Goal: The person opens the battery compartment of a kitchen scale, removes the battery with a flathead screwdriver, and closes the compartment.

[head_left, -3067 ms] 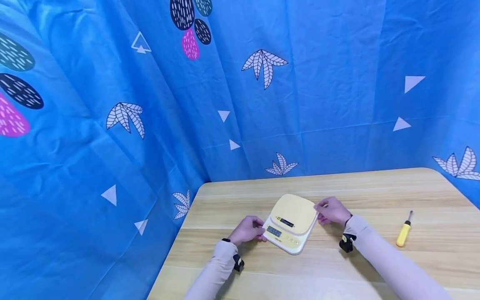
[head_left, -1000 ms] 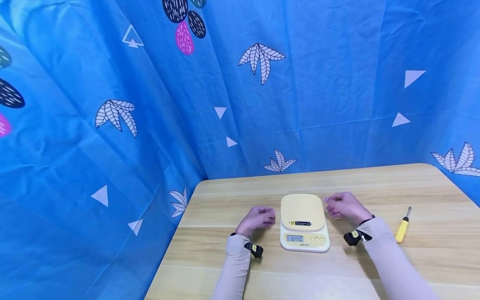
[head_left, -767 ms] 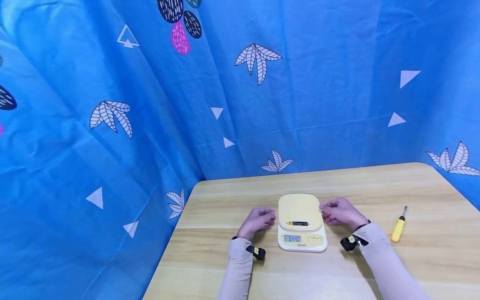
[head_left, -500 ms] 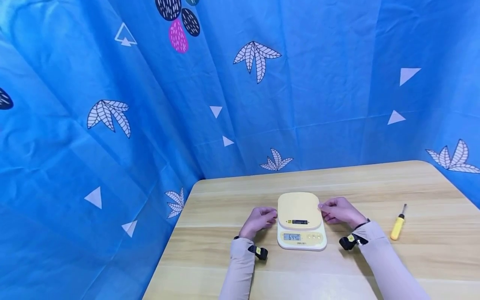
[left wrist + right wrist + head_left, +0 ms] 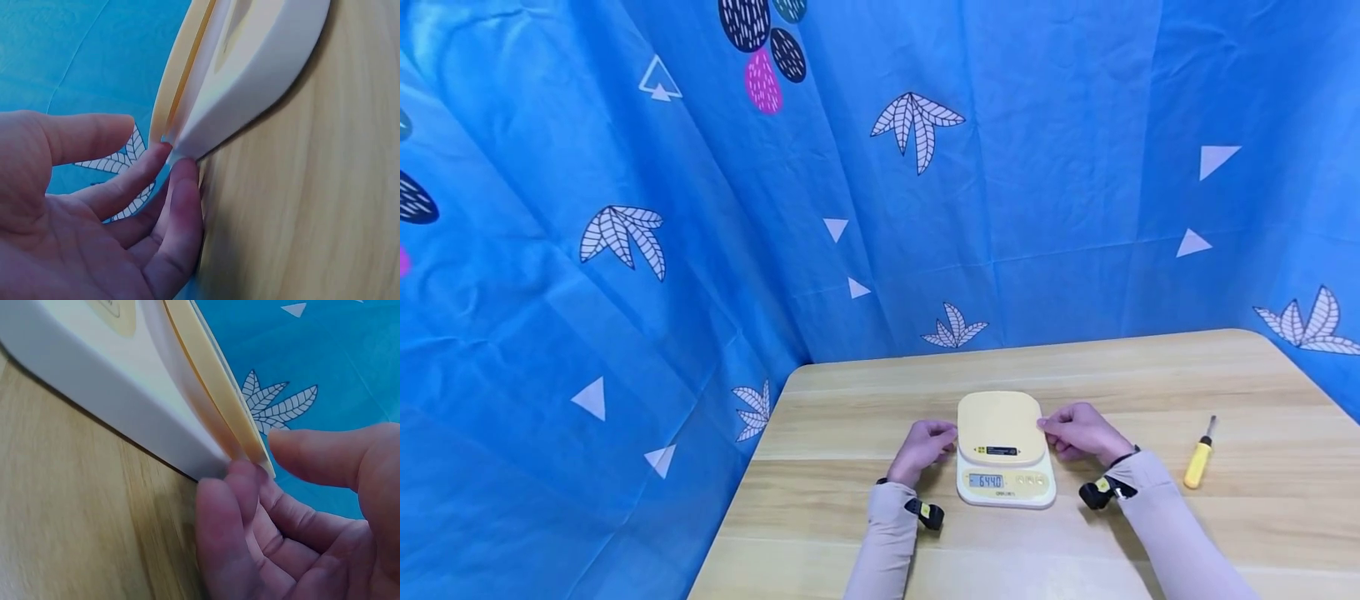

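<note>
A digital kitchen scale (image 5: 1006, 500) with a white base and pale yellow top plate (image 5: 997, 419) lies flat on the table, its display reading 644.0 behind a small dash. My left hand (image 5: 923, 448) is at its left side. In the left wrist view, the left fingertips (image 5: 159, 153) meet the scale by the gap under the plate, while the thumb stands slightly apart from the rim. At the opposite side, my right hand (image 5: 1081, 433) pinches the plate's edge. Seen from the right wrist, the thumb (image 5: 312, 453) is at the rim with fingers curled beneath it.
A screwdriver (image 5: 1198, 463) with a yellow handle lies to the right of the scale on the wooden table (image 5: 850, 517). Blue patterned cloth (image 5: 1060, 192) hangs behind the table and along its left side.
Since the oldest frame, the scale has turned from slanted to square, and its display has changed to 644.0. Both hands were apart from it a second ago; now they are at its sides.
</note>
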A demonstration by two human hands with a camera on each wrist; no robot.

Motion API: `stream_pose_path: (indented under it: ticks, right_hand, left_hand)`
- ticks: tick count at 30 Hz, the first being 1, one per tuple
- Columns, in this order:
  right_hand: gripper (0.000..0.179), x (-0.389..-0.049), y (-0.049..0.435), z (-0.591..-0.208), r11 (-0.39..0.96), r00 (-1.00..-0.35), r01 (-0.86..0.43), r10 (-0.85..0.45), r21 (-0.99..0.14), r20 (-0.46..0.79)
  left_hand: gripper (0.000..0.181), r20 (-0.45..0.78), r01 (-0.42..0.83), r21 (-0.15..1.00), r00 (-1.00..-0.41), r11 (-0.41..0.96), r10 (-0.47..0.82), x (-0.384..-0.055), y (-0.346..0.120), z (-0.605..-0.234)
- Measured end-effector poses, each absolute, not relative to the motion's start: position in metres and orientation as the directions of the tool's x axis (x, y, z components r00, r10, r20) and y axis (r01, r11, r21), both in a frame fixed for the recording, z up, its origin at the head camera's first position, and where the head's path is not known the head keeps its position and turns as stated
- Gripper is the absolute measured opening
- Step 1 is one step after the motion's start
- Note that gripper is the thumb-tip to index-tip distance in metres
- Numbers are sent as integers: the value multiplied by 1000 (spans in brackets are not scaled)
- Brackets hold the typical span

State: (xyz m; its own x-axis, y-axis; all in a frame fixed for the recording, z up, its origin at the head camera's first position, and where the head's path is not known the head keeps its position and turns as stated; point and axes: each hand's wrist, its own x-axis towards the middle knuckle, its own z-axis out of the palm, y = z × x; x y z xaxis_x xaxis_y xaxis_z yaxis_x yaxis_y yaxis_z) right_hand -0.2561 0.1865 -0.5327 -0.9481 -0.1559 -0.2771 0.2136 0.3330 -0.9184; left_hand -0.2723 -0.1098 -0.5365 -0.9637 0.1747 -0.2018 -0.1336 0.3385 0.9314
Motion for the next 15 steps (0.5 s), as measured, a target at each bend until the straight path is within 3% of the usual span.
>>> stream_pose_path:
  ticks: [10,15]
  right_hand:
    - [24,-256,189,-535,306,-938,216,-200,-927,-284]
    - [25,-258,193,-529,269,-938,208,-218,-940,-270]
  left_hand:
    - [27,-220,-146,913,-963,380,158,-268,-106,-533]
    - [23,-202,-144,931,-968,335,146,-270,-104,-529]
